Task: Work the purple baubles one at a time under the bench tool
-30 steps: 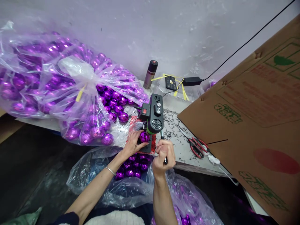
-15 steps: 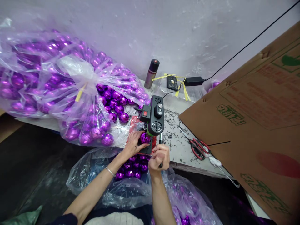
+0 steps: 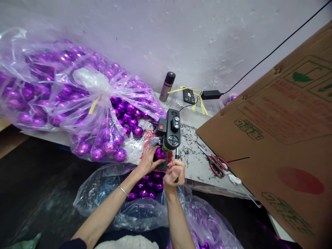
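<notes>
Under the head of a small black bench drill press [image 3: 173, 133], a shiny purple faceted ball [image 3: 160, 153] sits on the dark base. My left hand [image 3: 148, 160] grips this ball between thumb and fingers, from its left side. Wrapped round the black-gripped lever of the press is my right hand [image 3: 175, 173], just to the right of the base. A red mat [image 3: 169, 157] shows around the base. Below the table edge, more purple balls [image 3: 142, 192] lie in an open clear plastic bag [image 3: 90, 199].
A big tied plastic bag [image 3: 52, 83] of purple balls covers the table's left side. Scissors [image 3: 218, 164] lie right, by a large cardboard box [image 3: 264, 155]. A spray can [image 3: 167, 86] and a power adapter [image 3: 212, 94] stand near the wall. Dark shavings litter the table [image 3: 190, 166].
The view has shifted slightly, so the bag and box appear a little displaced. Both hands keep their holds on the ball and the lever, with no clear movement of either.
</notes>
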The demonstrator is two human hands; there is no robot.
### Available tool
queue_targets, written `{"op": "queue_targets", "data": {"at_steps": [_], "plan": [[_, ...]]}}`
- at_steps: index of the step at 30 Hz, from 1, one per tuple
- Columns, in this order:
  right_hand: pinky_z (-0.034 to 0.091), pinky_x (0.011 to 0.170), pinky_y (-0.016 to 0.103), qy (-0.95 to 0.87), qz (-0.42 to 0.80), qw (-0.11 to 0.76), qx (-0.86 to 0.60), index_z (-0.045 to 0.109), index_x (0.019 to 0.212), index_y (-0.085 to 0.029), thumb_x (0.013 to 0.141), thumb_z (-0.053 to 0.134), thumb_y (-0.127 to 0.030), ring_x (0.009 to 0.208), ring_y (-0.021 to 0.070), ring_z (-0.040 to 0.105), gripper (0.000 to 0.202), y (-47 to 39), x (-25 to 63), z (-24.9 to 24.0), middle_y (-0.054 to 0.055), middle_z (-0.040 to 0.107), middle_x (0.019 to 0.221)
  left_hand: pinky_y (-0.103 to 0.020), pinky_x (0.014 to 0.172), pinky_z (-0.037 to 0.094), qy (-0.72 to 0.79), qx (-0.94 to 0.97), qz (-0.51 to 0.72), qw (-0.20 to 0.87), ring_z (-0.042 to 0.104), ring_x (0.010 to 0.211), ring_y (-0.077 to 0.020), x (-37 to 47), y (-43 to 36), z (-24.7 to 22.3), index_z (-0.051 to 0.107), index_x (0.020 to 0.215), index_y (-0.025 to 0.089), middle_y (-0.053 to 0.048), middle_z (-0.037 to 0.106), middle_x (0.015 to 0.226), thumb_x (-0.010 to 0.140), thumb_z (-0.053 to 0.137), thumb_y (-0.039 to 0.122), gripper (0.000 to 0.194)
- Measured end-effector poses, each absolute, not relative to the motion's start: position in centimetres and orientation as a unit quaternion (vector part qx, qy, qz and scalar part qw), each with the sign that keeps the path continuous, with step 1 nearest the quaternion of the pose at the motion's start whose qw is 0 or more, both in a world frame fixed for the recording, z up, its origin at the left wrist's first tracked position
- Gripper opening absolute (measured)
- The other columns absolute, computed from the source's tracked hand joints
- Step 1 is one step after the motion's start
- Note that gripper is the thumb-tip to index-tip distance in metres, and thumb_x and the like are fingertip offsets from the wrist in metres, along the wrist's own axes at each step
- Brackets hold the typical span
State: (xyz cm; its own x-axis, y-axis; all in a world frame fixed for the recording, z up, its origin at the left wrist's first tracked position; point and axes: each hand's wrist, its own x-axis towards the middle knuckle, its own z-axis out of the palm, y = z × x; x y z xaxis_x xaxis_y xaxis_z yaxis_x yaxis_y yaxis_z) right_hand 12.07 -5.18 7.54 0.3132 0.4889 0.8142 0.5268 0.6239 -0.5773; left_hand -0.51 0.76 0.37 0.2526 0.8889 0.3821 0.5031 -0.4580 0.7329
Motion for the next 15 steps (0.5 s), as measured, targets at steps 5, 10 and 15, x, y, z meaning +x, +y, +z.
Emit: {"op": "queue_targets", "data": {"at_steps": [5,10,15], "plan": [[0.051,0.074,0.033,-0.618,-0.065,0.659,-0.423,0.047,0.077,-0.024,0.111,0.034,-0.024,0.068,0.0132,0.058,0.037,-4.8,12.4,6.9,-0.002,0.055,0.076,-0.059,0.112,0.052,0.46,0.755,0.401,0.239,0.067,0.127,-0.0376,-0.5,0.8,0.5,0.059,0.146,0.017,-0.02,0.072,0.135,0.099,0.071,0.054,0.062],[0.049,0.068,0.031,-0.597,-0.067,0.672,-0.433,0.044,0.074,-0.024,0.111,0.033,-0.023,0.065,0.0131,0.056,0.039,-4.6,12.2,8.6,-0.003,0.052,0.073,-0.06,0.113,0.052,0.445,0.757,0.413,0.242,0.067,0.129,-0.0384,-0.3,1.2,0.6,0.058,0.147,0.017,-0.02,0.072,0.135,0.097,0.073,0.053,0.063],[0.041,0.059,0.029,-0.561,-0.018,0.687,-0.462,0.047,0.071,-0.024,0.108,0.045,-0.022,0.063,0.0137,0.054,0.037,-4.8,12.3,12.3,-0.003,0.05,0.067,-0.06,0.119,0.049,0.385,0.788,0.406,0.258,0.062,0.14,-0.0381,-2.2,-0.9,0.5,0.053,0.154,0.018,-0.022,0.066,0.146,0.099,0.071,0.047,0.064]]}}
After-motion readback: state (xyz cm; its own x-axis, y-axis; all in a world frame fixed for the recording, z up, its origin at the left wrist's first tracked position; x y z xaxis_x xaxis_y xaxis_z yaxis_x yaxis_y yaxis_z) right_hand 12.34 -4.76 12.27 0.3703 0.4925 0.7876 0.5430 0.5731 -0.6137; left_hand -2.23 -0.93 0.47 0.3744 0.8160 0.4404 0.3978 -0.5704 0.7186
